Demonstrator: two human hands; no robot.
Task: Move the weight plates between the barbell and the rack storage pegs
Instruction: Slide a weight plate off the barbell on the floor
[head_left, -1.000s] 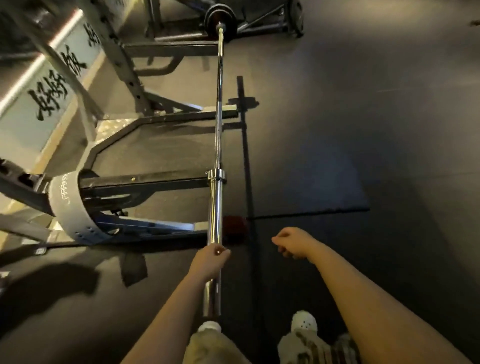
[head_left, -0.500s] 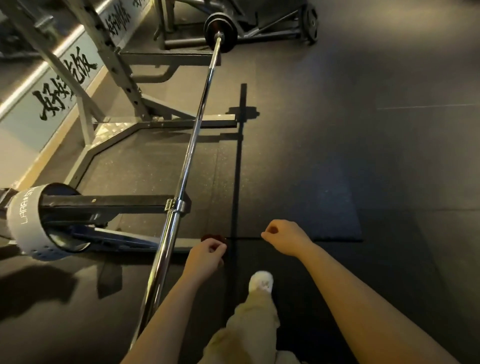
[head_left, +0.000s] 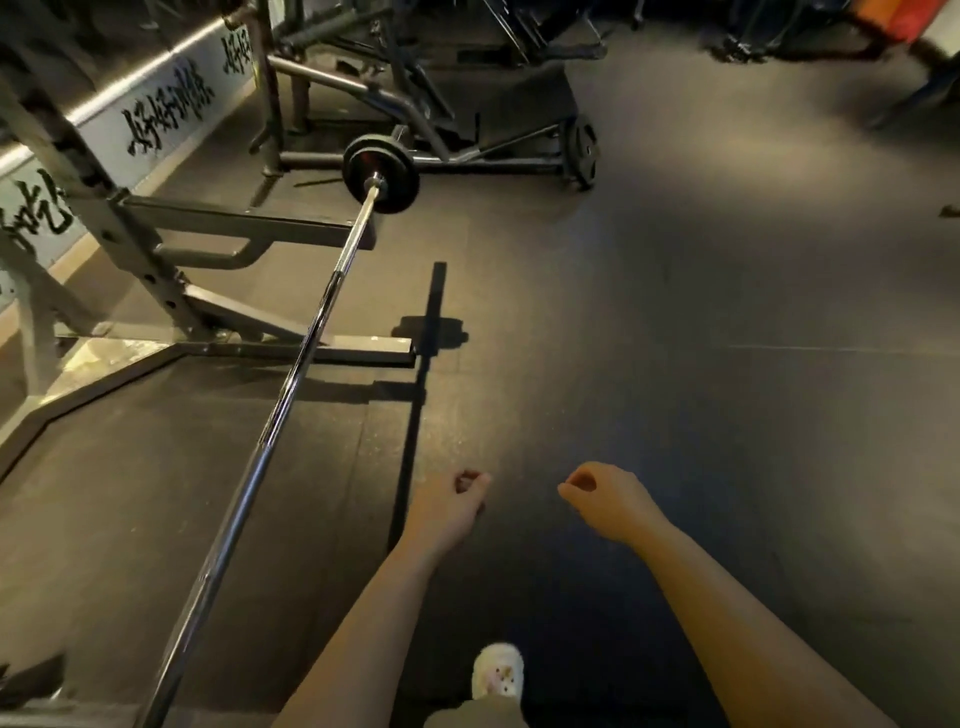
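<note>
A chrome barbell runs diagonally from the lower left up to the far middle, resting on the grey rack's arm. A black weight plate sits on the bar's far end. Another black plate hangs on a machine's peg further back. My left hand is curled into a loose fist to the right of the bar, not touching it. My right hand is also loosely closed, empty, a little further right. Both hover over the dark floor.
The grey squat rack with its floor frame stands at left. Dark machines crowd the back. A mirrored wall with black lettering runs along the left. My white shoe is at the bottom, on rubber floor mats.
My left hand came off the bar's near end and both fists moved forward along its right side. The view swung up and right; the near sleeve and the white belt left the view.
</note>
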